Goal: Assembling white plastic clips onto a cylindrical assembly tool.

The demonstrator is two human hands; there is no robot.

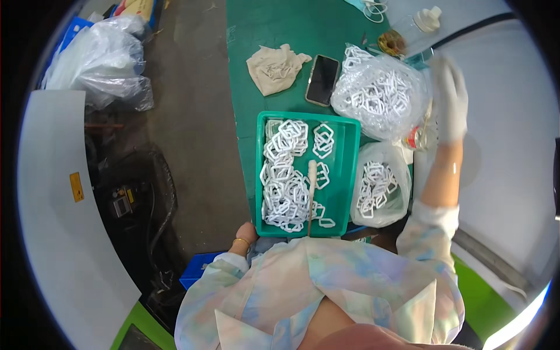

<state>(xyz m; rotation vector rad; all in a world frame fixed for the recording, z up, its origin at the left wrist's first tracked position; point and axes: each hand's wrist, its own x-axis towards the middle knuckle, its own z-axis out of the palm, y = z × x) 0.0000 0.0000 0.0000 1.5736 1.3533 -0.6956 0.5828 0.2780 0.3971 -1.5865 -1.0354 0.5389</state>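
Note:
A green plastic tray (347, 175) sits on the green table in front of me, holding many white hexagonal plastic frames (284, 186) and a slim wooden-handled tool (311, 186). My left hand (244, 236), with a gold bangle at the wrist, rests at the tray's near left corner; its fingers are hidden under the rim. My right hand (450, 99), in a white glove and blurred, is raised with fingers spread beside a big clear bag of the same white frames (379, 93). A smaller clear bag of frames (379, 186) lies right of the tray.
A dark phone (322, 80) and a crumpled beige cloth (274, 69) lie beyond the tray. A plastic bottle (417, 26) and a tape roll (391, 42) stand at the back right. Bulging plastic bags (102, 61) sit on the floor to the left, above a blue crate (198, 269).

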